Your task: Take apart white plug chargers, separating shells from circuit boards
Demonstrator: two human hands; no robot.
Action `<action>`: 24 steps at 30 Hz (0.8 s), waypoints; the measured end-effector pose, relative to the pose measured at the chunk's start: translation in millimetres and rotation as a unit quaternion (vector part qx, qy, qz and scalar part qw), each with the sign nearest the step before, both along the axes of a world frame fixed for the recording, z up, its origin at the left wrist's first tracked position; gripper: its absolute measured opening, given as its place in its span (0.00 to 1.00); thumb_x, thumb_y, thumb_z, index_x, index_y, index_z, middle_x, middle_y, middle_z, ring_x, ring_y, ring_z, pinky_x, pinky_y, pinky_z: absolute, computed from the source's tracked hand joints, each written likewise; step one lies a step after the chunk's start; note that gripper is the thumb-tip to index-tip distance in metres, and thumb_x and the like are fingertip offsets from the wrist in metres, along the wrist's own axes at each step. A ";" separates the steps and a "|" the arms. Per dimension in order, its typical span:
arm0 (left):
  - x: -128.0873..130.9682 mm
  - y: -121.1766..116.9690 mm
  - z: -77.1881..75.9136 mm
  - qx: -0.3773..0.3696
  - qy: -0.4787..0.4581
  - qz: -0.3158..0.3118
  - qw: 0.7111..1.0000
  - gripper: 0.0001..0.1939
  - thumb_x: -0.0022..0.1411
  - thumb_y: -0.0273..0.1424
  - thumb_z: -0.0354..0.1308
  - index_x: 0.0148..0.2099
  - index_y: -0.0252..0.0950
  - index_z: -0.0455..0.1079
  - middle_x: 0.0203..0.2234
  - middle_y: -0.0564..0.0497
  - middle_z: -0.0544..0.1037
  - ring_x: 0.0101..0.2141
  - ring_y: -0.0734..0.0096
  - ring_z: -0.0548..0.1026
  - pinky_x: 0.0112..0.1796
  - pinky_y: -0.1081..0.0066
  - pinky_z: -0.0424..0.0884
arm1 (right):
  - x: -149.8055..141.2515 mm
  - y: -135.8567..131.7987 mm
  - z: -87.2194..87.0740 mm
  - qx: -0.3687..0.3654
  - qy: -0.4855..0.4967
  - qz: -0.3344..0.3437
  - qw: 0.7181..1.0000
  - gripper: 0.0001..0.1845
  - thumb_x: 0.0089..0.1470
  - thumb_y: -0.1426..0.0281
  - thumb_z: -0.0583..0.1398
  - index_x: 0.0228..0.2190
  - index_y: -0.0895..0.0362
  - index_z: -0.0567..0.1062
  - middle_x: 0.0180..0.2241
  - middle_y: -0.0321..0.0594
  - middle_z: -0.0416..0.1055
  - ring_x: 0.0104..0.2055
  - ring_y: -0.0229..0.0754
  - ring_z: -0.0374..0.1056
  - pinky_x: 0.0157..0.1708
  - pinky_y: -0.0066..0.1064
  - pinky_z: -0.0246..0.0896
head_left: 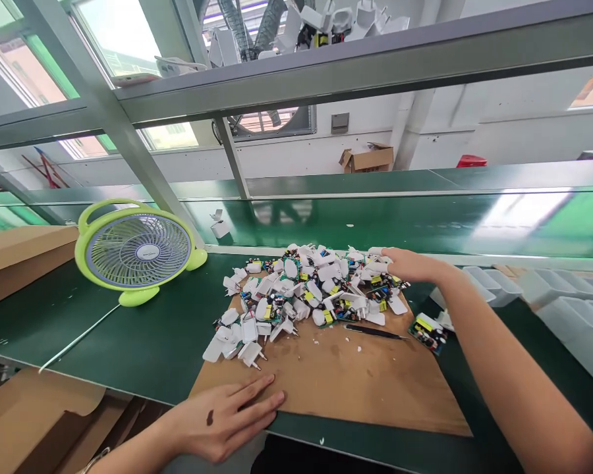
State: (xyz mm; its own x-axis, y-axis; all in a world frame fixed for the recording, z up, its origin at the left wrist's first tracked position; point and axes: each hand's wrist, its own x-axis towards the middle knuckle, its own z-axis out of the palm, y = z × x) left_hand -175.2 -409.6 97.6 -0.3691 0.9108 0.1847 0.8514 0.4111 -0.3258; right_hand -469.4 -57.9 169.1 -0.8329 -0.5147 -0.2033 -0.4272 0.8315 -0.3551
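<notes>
A heap of white charger housings and small circuit boards [301, 289] lies on a brown cardboard sheet [366, 388]. My left hand [227, 421] rests flat at the sheet's near left edge, its fingers stretched out and holding nothing. At the far right of the heap, my right hand [410, 264] has its fingers closed around a white charger housing [379, 253], partly hidden among other pieces. Black tweezers [375, 331] lie in front of the heap. A larger circuit board with a yellow-wrapped part [427, 332] sits at the sheet's right edge, near my right forearm.
A green fan [141, 253] stands at the left on the green table [103, 355], its white cord crossing to the edge. Translucent plastic bins [573, 329] stand at the right. Cardboard boxes [24, 260] sit at the left. A metal shelf [350, 72] spans overhead.
</notes>
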 end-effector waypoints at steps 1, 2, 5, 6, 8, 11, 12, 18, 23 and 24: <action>-3.7 -2.3 -0.2 0.005 0.005 -0.005 1.000 0.14 0.64 0.23 0.52 0.50 0.26 0.72 0.61 0.37 0.65 0.60 0.46 0.65 0.52 0.61 0.74 | -0.4 2.1 2.0 0.000 0.001 0.001 1.000 0.29 0.50 0.67 0.56 0.55 0.56 0.69 0.58 0.47 0.66 0.58 0.57 0.64 0.56 0.42 0.61; -7.5 -4.4 -0.4 0.012 0.009 -0.015 1.000 0.13 0.64 0.24 0.53 0.49 0.27 0.72 0.57 0.35 0.69 0.58 0.45 0.67 0.51 0.59 0.74 | -1.1 3.9 3.1 0.000 0.002 -0.001 1.000 0.33 0.51 0.67 0.55 0.59 0.59 0.65 0.62 0.48 0.61 0.62 0.56 0.60 0.59 0.42 0.57; -13.6 -8.0 -1.5 0.034 0.002 -0.021 0.999 0.09 0.63 0.26 0.56 0.46 0.31 0.72 0.50 0.34 0.76 0.55 0.47 0.71 0.47 0.59 0.76 | -4.2 6.5 1.3 0.004 0.006 -0.011 1.000 0.40 0.50 0.69 0.52 0.64 0.67 0.54 0.67 0.50 0.49 0.67 0.54 0.50 0.64 0.41 0.49; -12.7 -8.4 -2.3 0.035 -0.005 -0.010 0.999 0.10 0.63 0.26 0.55 0.46 0.33 0.72 0.50 0.34 0.76 0.54 0.49 0.72 0.47 0.60 0.76 | -5.3 6.6 -0.3 0.005 0.006 -0.013 1.000 0.41 0.50 0.69 0.52 0.65 0.68 0.53 0.67 0.51 0.48 0.67 0.53 0.50 0.65 0.41 0.48; -7.1 -8.7 -3.8 0.025 -0.022 0.034 0.999 0.13 0.63 0.27 0.54 0.49 0.36 0.71 0.53 0.36 0.73 0.53 0.51 0.73 0.46 0.60 0.76 | -7.1 6.7 -2.8 0.004 0.005 -0.014 1.000 0.42 0.49 0.68 0.53 0.64 0.69 0.53 0.67 0.51 0.49 0.67 0.53 0.50 0.65 0.40 0.47; 4.6 -9.6 -5.5 -0.006 -0.025 0.098 0.995 0.17 0.63 0.29 0.54 0.54 0.42 0.70 0.57 0.40 0.71 0.52 0.51 0.74 0.46 0.57 0.76 | -7.2 9.2 -0.4 -0.003 0.001 -0.018 1.000 0.42 0.48 0.69 0.54 0.64 0.66 0.56 0.66 0.49 0.50 0.67 0.53 0.50 0.65 0.40 0.48; 7.5 -10.1 -6.0 -0.020 -0.026 0.113 0.993 0.17 0.64 0.28 0.54 0.54 0.43 0.70 0.57 0.40 0.70 0.52 0.51 0.74 0.45 0.58 0.77 | -6.3 11.5 2.6 -0.007 0.001 -0.023 1.000 0.42 0.47 0.69 0.54 0.64 0.65 0.57 0.66 0.49 0.50 0.67 0.54 0.51 0.65 0.41 0.50; 7.6 -14.3 -17.4 0.023 -0.001 0.085 0.996 0.19 0.70 0.27 0.46 0.58 0.45 0.68 0.62 0.42 0.64 0.60 0.48 0.65 0.44 0.63 0.77 | 5.2 49.3 33.2 -0.046 0.011 -0.084 0.995 0.39 0.56 0.56 0.53 0.65 0.57 0.54 0.66 0.43 0.53 0.65 0.56 0.55 0.61 0.44 0.56; -4.5 -31.9 -25.9 0.024 -0.001 0.115 0.993 0.27 0.71 0.21 0.37 0.66 0.45 0.58 0.63 0.49 0.64 0.64 0.57 0.59 0.49 0.71 0.73 | 10.4 95.7 48.7 -0.058 0.034 -0.198 0.978 0.37 0.58 0.53 0.53 0.64 0.54 0.56 0.66 0.42 0.53 0.65 0.55 0.54 0.62 0.45 0.54; -7.7 -37.2 -26.4 0.018 0.002 0.137 0.990 0.27 0.71 0.22 0.36 0.66 0.45 0.57 0.62 0.51 0.64 0.64 0.61 0.59 0.51 0.72 0.72 | 10.6 103.2 49.1 -0.038 0.027 -0.218 0.975 0.37 0.58 0.55 0.54 0.64 0.55 0.56 0.66 0.43 0.52 0.65 0.56 0.54 0.61 0.46 0.53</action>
